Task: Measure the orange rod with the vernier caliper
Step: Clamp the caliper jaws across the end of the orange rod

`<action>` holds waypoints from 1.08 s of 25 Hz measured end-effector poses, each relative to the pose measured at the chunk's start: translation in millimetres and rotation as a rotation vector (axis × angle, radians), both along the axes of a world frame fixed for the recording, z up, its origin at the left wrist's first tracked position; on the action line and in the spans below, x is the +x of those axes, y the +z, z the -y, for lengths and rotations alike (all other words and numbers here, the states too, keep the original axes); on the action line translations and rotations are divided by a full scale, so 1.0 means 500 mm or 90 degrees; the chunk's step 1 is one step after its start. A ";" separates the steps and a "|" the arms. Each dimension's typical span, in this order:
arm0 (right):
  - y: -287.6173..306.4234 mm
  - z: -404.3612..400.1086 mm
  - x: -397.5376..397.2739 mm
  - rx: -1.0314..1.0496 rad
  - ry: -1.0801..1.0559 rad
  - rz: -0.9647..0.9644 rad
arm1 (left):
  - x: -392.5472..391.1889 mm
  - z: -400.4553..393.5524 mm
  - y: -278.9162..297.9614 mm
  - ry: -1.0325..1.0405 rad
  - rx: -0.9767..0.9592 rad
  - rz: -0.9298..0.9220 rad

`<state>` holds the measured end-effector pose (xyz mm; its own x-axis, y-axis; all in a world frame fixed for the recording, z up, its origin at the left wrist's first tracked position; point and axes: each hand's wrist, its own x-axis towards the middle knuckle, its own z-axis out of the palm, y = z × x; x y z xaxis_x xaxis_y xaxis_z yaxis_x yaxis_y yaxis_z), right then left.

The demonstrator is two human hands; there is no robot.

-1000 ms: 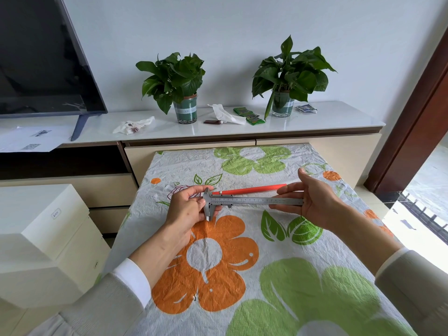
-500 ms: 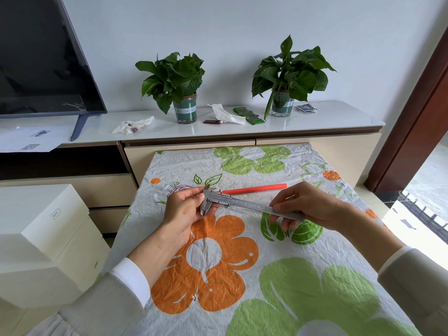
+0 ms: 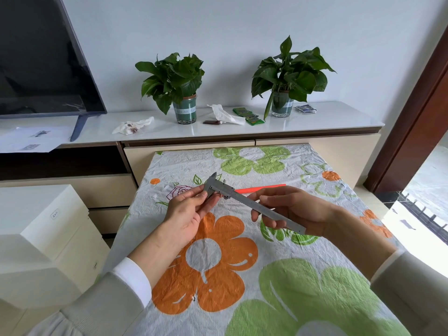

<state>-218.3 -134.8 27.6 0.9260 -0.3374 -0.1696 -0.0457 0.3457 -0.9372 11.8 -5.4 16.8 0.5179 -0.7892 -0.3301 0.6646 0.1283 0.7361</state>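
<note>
A grey metal vernier caliper (image 3: 244, 198) is held in the air above the table, slanting from upper left to lower right. My left hand (image 3: 188, 210) pinches its jaw end between thumb and fingers. My right hand (image 3: 291, 209) grips the ruler bar near its far end. The orange rod (image 3: 260, 189) lies flat on the flowered tablecloth (image 3: 218, 275) just behind the caliper; its left part is hidden by the caliper and my right fingers. Neither hand touches the rod.
A white sideboard (image 3: 315, 122) behind the table carries two potted plants (image 3: 174, 81) (image 3: 288, 71), crumpled tissues, green packets and a TV (image 3: 36, 57). White boxes (image 3: 38, 238) stand at the left. A brown door frame (image 3: 417, 112) is on the right.
The caliper has been lifted off the table and tilted, its jaw end now raised and its right end drawn toward me. Both hands moved closer. The rod has stayed in place.
</note>
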 end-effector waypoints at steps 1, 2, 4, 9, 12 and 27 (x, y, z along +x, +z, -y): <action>-0.002 -0.004 0.006 0.026 -0.002 0.004 | -0.005 -0.001 -0.002 -0.004 -0.001 -0.011; -0.004 -0.008 0.012 0.049 -0.001 0.005 | -0.010 -0.001 -0.004 -0.006 0.000 -0.021; -0.004 -0.015 0.017 0.100 0.007 0.005 | -0.013 -0.002 -0.007 -0.007 0.000 -0.037; -0.004 -0.043 0.034 0.191 0.009 0.018 | -0.011 0.004 -0.008 -0.016 0.000 -0.048; -0.003 -0.058 0.041 0.189 -0.002 0.022 | -0.021 0.007 -0.010 -0.046 0.001 -0.041; -0.008 -0.088 0.065 0.192 -0.166 0.023 | -0.024 0.012 -0.004 -0.023 0.018 0.312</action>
<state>-186.1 -90.5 23.8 0.8232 -0.5015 -0.2662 0.1101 0.6009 -0.7917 0.1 -11.3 15.0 0.5906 -0.8033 -0.0767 0.2432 0.0866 0.9661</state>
